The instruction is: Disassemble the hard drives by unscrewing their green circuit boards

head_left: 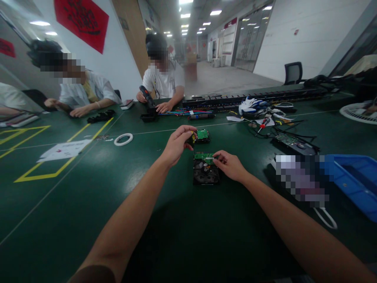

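A hard drive (206,177) lies on the green table in front of me, its green circuit board (203,156) showing along the far end. My left hand (178,144) is wrapped round a screwdriver (191,138) with a yellow-and-black handle. The screwdriver points down at the board's far left corner; whether its tip touches a screw is too small to tell. At the board's right end, my right hand (231,166) has thumb and fingers closed on the drive's edge. Just beyond sits a second hard drive (203,135), green board up.
On the right are a blue bin (356,177), a blurred-out phone-like object (300,181) and another drive (297,146). Gloves (251,106) and a red screwdriver (263,125) lie farther back. A tape roll (123,139) is left. Across the table, a person (165,78) holds a power drill (147,98).
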The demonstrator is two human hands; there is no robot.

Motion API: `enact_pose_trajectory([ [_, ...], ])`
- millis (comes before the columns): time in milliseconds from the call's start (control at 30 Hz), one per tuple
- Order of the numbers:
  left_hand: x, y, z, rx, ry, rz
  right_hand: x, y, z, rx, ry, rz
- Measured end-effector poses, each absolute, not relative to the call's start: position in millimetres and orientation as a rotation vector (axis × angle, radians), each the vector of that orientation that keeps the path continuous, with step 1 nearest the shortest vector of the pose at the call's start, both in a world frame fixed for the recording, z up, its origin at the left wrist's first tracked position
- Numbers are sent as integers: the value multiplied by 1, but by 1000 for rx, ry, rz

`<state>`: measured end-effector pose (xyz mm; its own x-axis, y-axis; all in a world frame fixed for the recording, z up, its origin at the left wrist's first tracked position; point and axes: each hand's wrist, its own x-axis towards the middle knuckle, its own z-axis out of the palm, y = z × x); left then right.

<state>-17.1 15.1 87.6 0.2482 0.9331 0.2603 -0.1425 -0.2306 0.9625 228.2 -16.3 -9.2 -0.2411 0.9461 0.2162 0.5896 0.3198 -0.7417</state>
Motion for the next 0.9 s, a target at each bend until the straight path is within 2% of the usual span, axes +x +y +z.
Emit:
enact_pose_trajectory([
  [367,-12,15,86,1353,673,1196,229,-16,-10,-1349,-1930,732],
  [900,-15,15,84,1598,824,1241,228,-16,-10,-1355,-1935,698],
])
